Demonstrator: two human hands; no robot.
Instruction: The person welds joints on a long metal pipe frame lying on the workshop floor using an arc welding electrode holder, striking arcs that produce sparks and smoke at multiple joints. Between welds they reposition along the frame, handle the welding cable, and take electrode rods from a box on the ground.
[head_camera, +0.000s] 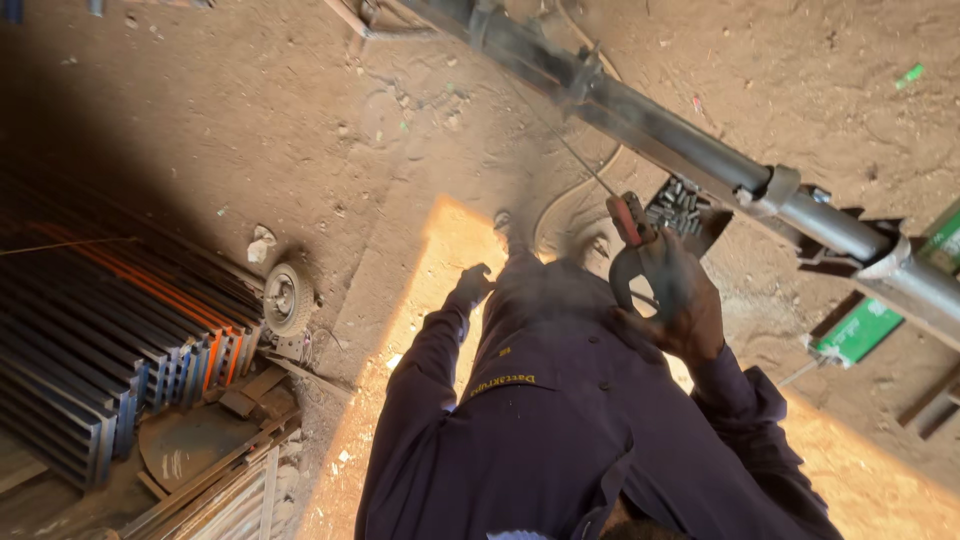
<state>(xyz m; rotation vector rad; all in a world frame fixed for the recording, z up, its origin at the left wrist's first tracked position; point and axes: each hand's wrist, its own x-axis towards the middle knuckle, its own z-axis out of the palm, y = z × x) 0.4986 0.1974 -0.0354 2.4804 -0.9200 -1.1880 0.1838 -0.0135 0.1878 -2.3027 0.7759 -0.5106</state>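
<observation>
Looking straight down here. The right hand (672, 300) is wrapped tight around a welding electrode holder (630, 225), fingers fully closed on the dark curved handle. The holder has a red clamp head, grubby and worn, sitting just right of centre in the view. Its long axis runs from the hand up toward about 11 o'clock, and a thin welding rod (570, 150) carries on along that same line, tip aimed at the long grey steel pipe (700, 150). That pipe cuts diagonally across the top, running from 11 o'clock down to 4 o'clock, with clamp-like collars on it. Can't tell whether the rod tip actually touches it, there's haze around there.

The left hand (475, 285) hangs at the end of a dark navy sleeve, at about 9 o'clock from the holder and well apart from it. It looks loosely curled with nothing in it.

Just past the holder at 1 o'clock sits a box of small metal pieces (685, 210). Over at 9 o'clock of the frame there's a stack of steel bars (110, 350) with a small wheel (288, 298) beside it. A green box (860, 330) lies at 3 o'clock on the dirt floor (250, 120).
</observation>
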